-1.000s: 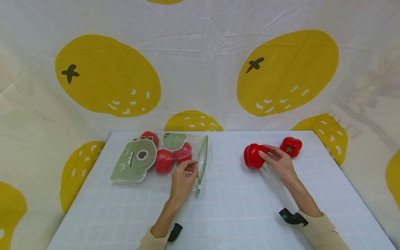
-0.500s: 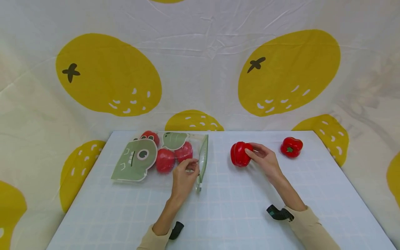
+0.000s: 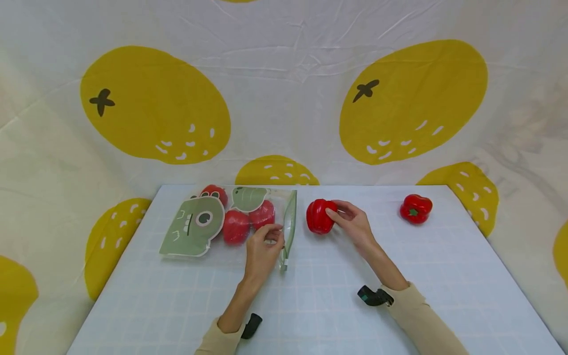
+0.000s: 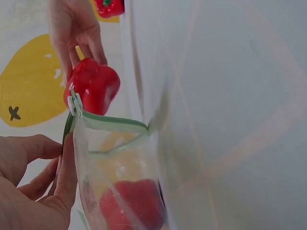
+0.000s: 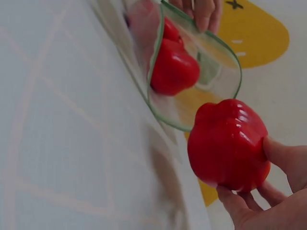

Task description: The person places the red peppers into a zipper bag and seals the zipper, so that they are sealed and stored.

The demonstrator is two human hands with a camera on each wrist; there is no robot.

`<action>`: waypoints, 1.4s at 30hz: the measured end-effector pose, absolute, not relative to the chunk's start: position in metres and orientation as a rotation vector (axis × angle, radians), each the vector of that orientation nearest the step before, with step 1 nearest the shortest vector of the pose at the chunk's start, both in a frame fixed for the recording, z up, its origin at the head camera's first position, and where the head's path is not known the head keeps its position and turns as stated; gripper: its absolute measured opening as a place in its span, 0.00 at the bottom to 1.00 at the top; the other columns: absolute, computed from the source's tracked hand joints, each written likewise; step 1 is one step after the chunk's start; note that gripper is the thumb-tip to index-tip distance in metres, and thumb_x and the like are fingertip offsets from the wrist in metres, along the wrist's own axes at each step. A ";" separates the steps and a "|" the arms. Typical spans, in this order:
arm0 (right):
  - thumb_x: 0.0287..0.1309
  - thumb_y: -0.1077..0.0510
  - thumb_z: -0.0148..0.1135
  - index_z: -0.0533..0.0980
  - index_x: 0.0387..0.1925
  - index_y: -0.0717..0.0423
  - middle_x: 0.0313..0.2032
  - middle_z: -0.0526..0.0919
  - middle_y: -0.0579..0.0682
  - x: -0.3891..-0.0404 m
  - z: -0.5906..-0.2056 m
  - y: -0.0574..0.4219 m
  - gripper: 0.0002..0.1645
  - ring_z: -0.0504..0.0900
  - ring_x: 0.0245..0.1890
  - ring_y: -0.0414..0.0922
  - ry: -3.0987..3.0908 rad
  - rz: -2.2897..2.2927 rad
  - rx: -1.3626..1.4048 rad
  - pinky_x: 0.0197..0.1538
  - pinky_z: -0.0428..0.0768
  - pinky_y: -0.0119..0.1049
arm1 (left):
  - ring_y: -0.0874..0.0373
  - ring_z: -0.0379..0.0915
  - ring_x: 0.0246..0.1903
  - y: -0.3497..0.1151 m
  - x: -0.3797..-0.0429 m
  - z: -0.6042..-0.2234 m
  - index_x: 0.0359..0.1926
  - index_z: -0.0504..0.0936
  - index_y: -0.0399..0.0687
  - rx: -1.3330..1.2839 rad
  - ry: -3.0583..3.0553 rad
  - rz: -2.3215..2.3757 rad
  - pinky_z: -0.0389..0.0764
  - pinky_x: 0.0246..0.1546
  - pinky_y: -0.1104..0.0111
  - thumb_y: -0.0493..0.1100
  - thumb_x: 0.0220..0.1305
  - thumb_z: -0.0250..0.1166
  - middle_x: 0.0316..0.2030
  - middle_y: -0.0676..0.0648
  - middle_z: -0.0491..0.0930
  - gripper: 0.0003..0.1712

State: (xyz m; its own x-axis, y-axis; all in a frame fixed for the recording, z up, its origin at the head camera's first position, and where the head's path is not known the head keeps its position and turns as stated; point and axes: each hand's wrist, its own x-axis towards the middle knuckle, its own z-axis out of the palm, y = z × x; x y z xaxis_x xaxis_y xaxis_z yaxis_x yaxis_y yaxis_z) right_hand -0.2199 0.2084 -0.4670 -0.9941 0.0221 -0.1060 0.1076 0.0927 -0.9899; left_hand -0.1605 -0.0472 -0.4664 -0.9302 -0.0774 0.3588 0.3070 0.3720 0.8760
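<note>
My right hand (image 3: 357,229) holds a red bell pepper (image 3: 320,216) between thumb and fingers, just right of the bag's mouth. A clear zip bag (image 3: 289,222) with a green dinosaur print lies on the left of the table, several red peppers inside it. With thumb and fingers, my left hand (image 3: 263,251) pinches the upper edge of the bag's mouth. From the right wrist view, the green-edged mouth (image 5: 238,72) gapes wide and the held pepper (image 5: 229,146) overlaps its lower rim. In the left wrist view a bagged pepper (image 4: 134,203) shows behind the clear film.
Another red bell pepper (image 3: 416,209) with a green stem end lies at the back right of the table (image 3: 337,305). Behind the table's far edge hangs a white cloth (image 3: 284,98) printed with yellow fruit. Each wrist wears a black camera.
My right hand has carried its pepper leftward, from near the other loose pepper to close beside the bag's mouth. The left hand keeps its pinch on the bag almost unmoved.
</note>
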 end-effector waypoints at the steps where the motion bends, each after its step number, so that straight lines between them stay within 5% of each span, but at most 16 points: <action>1: 0.65 0.47 0.70 0.71 0.69 0.56 0.67 0.74 0.57 -0.221 -0.468 0.205 0.36 0.73 0.67 0.55 2.267 -2.074 0.133 0.66 0.75 0.51 | 0.54 0.84 0.33 -0.047 -0.161 -0.467 0.45 0.87 0.36 -0.203 -2.298 -1.575 0.87 0.36 0.71 0.33 0.62 0.73 0.36 0.44 0.86 0.11; 9: 0.65 0.51 0.70 0.73 0.67 0.57 0.64 0.76 0.56 -0.227 -0.471 0.183 0.32 0.75 0.65 0.53 2.243 -2.104 0.104 0.62 0.79 0.44 | 0.55 0.84 0.34 -0.047 -0.161 -0.467 0.46 0.87 0.37 -0.181 -2.337 -1.560 0.85 0.37 0.74 0.33 0.62 0.73 0.37 0.44 0.87 0.11; 42: 0.66 0.53 0.69 0.74 0.66 0.58 0.63 0.78 0.59 -0.239 -0.485 0.126 0.30 0.75 0.65 0.56 2.213 -2.097 -0.007 0.64 0.78 0.49 | 0.54 0.84 0.35 -0.047 -0.160 -0.464 0.47 0.87 0.37 -0.210 -2.319 -1.557 0.87 0.38 0.70 0.31 0.60 0.74 0.38 0.44 0.87 0.14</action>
State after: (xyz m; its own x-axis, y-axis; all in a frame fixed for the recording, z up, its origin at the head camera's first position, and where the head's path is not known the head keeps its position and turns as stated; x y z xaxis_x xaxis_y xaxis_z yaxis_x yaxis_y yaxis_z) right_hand -0.2386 0.1261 -0.4852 -0.9957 -0.0671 -0.0639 0.0603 0.0555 -0.9966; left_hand -0.1596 -0.0473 -0.4642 -0.9318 -0.0649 0.3571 0.3060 0.3888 0.8690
